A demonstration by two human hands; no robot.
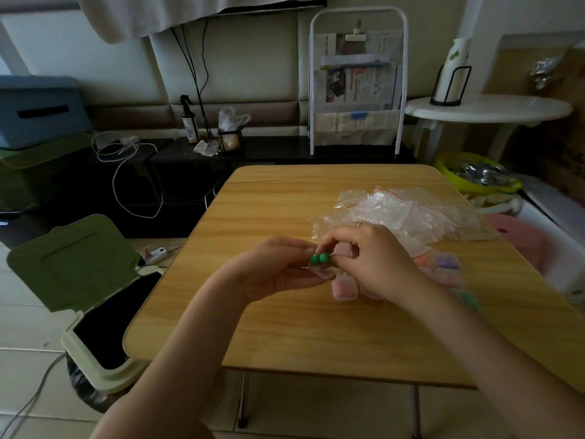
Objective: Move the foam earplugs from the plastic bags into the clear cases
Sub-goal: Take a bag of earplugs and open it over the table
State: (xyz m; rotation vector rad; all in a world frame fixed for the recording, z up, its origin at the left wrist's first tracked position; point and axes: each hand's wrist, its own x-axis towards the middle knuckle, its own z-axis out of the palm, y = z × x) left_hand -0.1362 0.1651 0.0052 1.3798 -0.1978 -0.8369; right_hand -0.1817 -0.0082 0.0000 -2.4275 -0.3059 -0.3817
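step: mid-transfer, as I read it. 2 green earplugs [319, 258] are sitting side by side between both hands, above the wooden table [316, 327], left of centre.
left hand [278, 270]: fingers are curling round something thin and clear just below the plugs. Case or bag, cannot tell; the edge is too blurred.
right hand [376, 264]: thumb and forefinger are pinching down on the 2 plugs from above, the other fingers curling loosely.
cases: a pinkish clear case [345, 288] is lying on the table just under the right hand, partly covered by it. More small cases with purple and orange contents [443, 263] are showing right of the hand, blurred.
bags: a pile of clear zip bags [411, 213] is lying on the far right of the table, beyond the hands. Full or emptied, cannot tell.
bin: a green-lidded bin [79, 274] is standing open on the floor, left of the table.
progress: looking part done, judging by the coloured cases on the right.
next move: needing both plugs seated together in an open case, then the lid closed. Foam is soft, so a light pinch should do; squeezing hard risks them springing out on release.
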